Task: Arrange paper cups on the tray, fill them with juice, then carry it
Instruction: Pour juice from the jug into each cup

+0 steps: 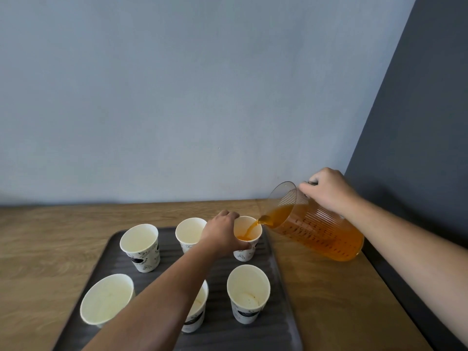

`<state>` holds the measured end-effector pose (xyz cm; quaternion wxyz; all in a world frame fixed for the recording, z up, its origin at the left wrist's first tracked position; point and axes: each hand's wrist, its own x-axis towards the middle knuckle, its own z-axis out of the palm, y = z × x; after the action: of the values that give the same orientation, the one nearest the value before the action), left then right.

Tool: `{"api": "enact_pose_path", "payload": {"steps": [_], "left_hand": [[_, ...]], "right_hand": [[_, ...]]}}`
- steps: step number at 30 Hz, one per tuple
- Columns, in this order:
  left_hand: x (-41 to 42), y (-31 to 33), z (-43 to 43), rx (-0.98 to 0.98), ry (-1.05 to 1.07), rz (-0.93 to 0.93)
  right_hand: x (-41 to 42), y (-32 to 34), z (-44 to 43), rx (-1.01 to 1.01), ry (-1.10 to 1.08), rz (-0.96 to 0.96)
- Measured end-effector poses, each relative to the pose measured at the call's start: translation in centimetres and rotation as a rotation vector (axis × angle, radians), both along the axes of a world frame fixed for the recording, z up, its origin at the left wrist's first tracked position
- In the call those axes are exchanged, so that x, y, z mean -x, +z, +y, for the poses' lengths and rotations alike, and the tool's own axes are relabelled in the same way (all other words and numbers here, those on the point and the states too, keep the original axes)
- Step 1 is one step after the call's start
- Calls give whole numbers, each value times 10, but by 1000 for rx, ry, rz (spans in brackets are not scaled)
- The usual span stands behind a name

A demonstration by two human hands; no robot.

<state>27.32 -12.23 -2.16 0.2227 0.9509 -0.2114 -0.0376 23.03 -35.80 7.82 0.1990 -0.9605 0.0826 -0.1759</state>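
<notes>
Several white paper cups stand in two rows on a dark ribbed tray (277, 295). My left hand (222, 235) grips the back right cup (249, 239) by its left side. My right hand (329, 191) holds the handle of a clear plastic jug (316, 231) of orange juice, tilted left. Juice streams from its spout into the held cup, which has some juice at its bottom. The back middle cup (190, 233), back left cup (140, 247), front left cup (106, 298) and front right cup (248, 292) hold no juice. My left forearm partly hides the front middle cup (198, 310).
The tray lies on a wooden table (45, 239) against a pale blue wall. The table's right edge (387, 282) runs beside a dark grey wall, just right of the jug.
</notes>
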Motion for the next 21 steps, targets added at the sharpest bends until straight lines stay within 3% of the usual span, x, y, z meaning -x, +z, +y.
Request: {"api": "enact_pose_path", "payload": {"steps": [21], "left_hand": [[-1,1,1,8,-2,-4]], "right_hand": [[1,4,3,31,4,-9]]}}
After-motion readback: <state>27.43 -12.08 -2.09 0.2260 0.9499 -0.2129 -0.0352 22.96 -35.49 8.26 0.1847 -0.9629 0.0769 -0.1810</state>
